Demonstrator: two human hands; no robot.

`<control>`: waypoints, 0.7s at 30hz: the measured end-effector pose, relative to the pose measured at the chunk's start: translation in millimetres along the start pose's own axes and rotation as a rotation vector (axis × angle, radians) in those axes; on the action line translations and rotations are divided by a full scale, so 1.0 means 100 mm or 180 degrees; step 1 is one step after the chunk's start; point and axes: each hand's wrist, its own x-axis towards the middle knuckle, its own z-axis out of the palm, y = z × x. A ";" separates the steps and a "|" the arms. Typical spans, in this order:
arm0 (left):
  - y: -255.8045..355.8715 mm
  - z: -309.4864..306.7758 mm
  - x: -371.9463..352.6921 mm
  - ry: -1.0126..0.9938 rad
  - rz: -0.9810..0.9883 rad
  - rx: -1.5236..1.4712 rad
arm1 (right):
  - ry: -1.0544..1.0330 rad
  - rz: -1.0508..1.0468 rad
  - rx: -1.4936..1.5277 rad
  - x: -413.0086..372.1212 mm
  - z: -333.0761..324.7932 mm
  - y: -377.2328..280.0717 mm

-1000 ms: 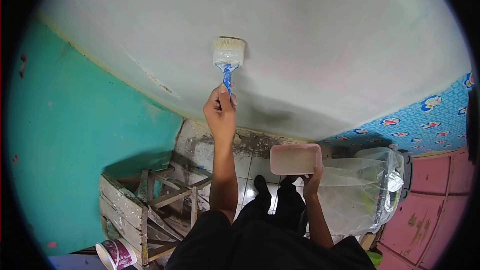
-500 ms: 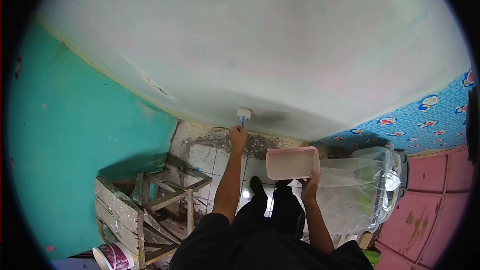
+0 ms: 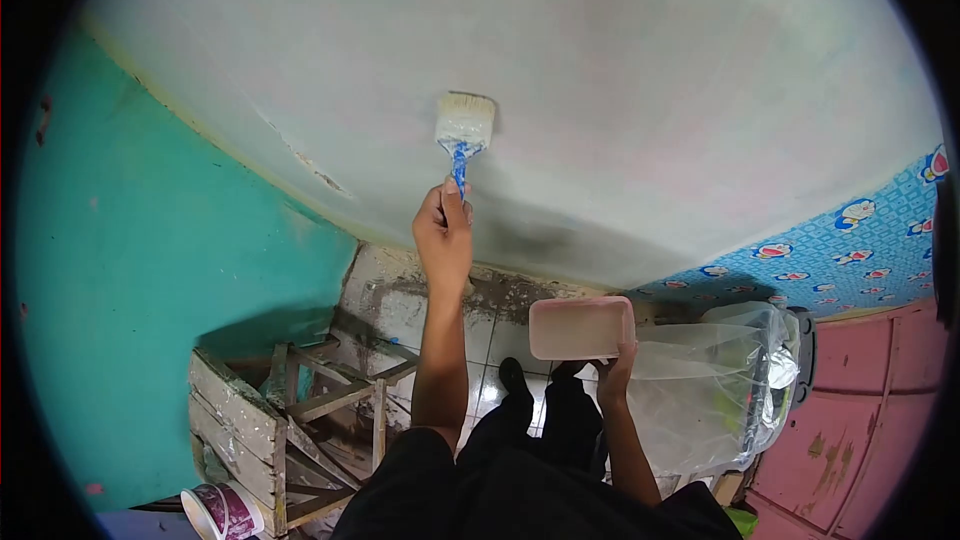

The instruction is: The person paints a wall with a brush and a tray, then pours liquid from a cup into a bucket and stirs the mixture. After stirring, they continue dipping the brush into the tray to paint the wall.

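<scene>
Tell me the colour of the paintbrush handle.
The paintbrush handle is blue, with whitish smears. It shows best in the head view, the only one here.

No words, numbers or signs can be read: any print on the purple label (image 3: 236,511) of the bucket (image 3: 199,513), lower left, or the blue cartoon wallpaper (image 3: 812,243), right, is too small.

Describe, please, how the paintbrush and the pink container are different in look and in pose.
The paintbrush has a paint-smeared blue handle; the pink container is rectangular and open-topped.
The paintbrush points bristles-up in front of the pale wall; the pink container shows its open top to the camera.
The left hand grips the paintbrush; the right hand holds the pink container.
Both are hand-held.
</scene>
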 end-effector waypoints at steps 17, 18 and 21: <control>-2.06 -0.12 -0.20 -0.0723 -0.1216 0.0494 | 0.0019 0.0030 -0.0158 -0.07 -0.10 -0.04; -1.82 -0.12 -0.11 -0.0750 -0.1151 0.0422 | 0.0013 0.0016 -0.0132 -0.06 -0.10 -0.04; -0.65 -0.03 0.03 -0.0638 -0.1089 -0.0033 | 0.0045 0.0034 -0.0172 -0.08 -0.08 -0.05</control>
